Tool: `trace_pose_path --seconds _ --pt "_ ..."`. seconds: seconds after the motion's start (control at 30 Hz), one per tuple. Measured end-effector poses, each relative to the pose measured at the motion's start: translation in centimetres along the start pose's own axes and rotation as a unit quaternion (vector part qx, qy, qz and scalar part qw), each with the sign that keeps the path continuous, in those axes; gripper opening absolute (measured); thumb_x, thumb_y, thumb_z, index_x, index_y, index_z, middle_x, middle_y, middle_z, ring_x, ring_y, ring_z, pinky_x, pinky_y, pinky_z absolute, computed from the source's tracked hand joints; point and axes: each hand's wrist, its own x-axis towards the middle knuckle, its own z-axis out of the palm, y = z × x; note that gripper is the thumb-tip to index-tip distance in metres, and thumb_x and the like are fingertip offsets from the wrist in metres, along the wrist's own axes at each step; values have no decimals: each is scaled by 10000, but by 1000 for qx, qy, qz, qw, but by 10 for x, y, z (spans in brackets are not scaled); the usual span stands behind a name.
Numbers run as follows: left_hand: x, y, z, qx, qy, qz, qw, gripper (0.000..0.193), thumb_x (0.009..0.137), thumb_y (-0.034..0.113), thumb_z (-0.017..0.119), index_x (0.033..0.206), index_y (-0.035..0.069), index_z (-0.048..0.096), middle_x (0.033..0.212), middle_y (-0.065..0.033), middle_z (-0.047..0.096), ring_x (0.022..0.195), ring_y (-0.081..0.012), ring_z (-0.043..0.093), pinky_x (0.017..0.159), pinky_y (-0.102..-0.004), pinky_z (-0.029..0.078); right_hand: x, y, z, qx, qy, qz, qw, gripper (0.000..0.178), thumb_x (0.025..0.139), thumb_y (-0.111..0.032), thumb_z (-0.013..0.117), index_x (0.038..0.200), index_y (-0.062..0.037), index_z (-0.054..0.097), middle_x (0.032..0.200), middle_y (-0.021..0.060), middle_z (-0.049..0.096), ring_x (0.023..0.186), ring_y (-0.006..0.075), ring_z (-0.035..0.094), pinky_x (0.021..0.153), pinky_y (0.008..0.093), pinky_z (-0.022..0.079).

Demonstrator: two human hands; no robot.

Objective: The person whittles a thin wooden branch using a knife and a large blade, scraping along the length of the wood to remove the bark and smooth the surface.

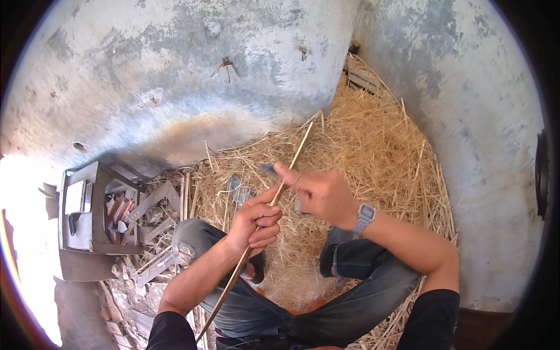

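Note:
A long, thin bamboo strip (234, 276) runs slantwise from beside my left thigh up to the straw-coloured heap. My left hand (255, 222) is closed round it near the middle, thumb along the top. My right hand (322, 192), with a watch (365, 218) on the wrist, is just above and to the right, at the strip's upper part. Past its fingertips sticks out a short dark blade of a knife (268, 168). The knife's handle is hidden in the hand. The strip's pale upper end (309, 125) points away from me.
Fine shavings (373, 151) cover the floor ahead and between my legs. On the left stands a wooden box-like stand (81, 216), with scrap wood (153, 204) beside it. Worn walls (245, 64) close in ahead and right. A clear plastic piece (238, 190) lies among the shavings.

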Motion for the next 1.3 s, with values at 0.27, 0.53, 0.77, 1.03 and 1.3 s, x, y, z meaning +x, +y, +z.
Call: trace_pose_path --seconds 0.27,0.53,0.77,1.03,1.3 --pt "2 -6 -4 18 -20 -17 999 653 948 -14 474 1580 139 417 597 59 322 350 -47 280 320 -215 240 -7 -3 -3 -19 -23 36 999 519 863 23 666 1348 -157 702 839 180 709 495 203 566 497 347 477" --pt "6 -7 -11 -49 -73 4 996 738 886 -25 510 1592 134 371 655 33 431 345 -48 331 303 -208 262 -5 1 4 22 15 55 998 584 867 -2 665 1408 -223 657 722 127 667 550 238 649 500 365 520" --pt "5 1 -8 -64 -66 14 996 659 870 0 548 1512 110 449 659 34 434 347 -50 326 308 -210 248 2 -1 7 98 7 140 985 539 887 1 641 1375 -226 685 870 135 746 563 240 665 517 352 530" --pt "2 7 -7 -19 -70 35 997 752 913 8 522 1620 173 327 622 34 394 345 -55 326 305 -206 269 12 -8 -3 154 17 156 976 443 942 -60 662 1382 -110 669 984 137 792 555 82 608 504 264 467" --pt "1 12 0 -14 -20 34 999 671 963 12 483 1605 170 369 573 29 353 340 -66 316 298 -229 272 21 -3 -26 107 59 101 987 478 939 -9 642 1398 -142 659 893 68 748 620 85 619 524 245 469"
